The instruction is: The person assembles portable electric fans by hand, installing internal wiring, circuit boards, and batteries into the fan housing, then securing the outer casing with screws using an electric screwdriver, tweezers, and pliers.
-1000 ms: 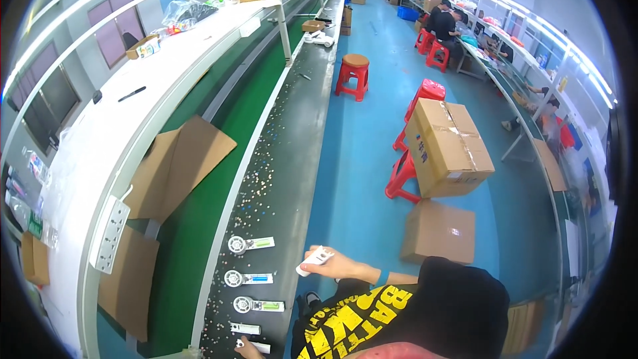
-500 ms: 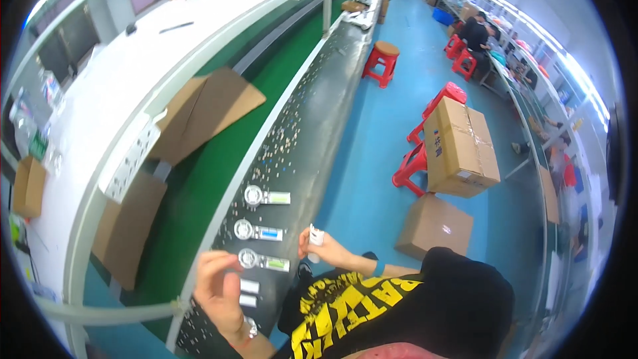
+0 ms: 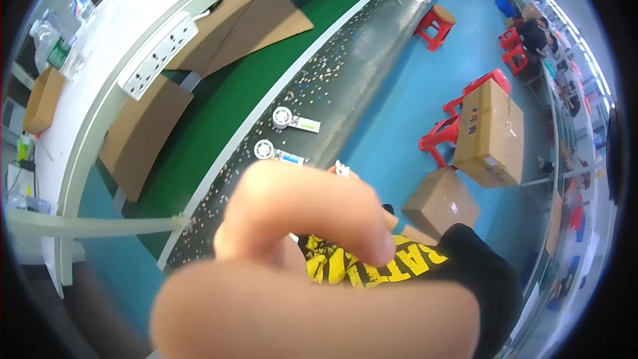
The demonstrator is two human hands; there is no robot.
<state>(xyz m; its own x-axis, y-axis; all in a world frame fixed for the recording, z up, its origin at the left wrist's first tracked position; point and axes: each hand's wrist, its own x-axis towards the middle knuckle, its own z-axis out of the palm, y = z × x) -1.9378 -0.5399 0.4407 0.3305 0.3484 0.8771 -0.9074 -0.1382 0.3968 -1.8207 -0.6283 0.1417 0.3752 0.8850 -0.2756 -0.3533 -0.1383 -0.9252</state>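
Note:
My left hand (image 3: 299,252) is raised very close to the camera, large and blurred. Its bent fingers and thumb stand apart, with nothing between them. Behind it my right hand (image 3: 354,175) shows only in part, its fingers closed on a small white plastic part (image 3: 342,168) beside the belt's edge. Two white pieces shaped like handheld fans lie on the dark belt: one with a green strip (image 3: 307,124), another with a blue strip (image 3: 264,149). My left hand covers the nearer stretch of belt.
Small chips are scattered over the dark belt (image 3: 359,46). Cardboard sheets (image 3: 149,136) lie across the green surface, near a white power strip (image 3: 159,56). On the right are a cardboard box (image 3: 488,136), another box (image 3: 442,203) and red stools (image 3: 436,26). People sit farther off.
My left hand has risen from beside the fan-shaped pieces to close before the camera, hiding the nearer ones. The view has shifted, and my right hand still holds the white part.

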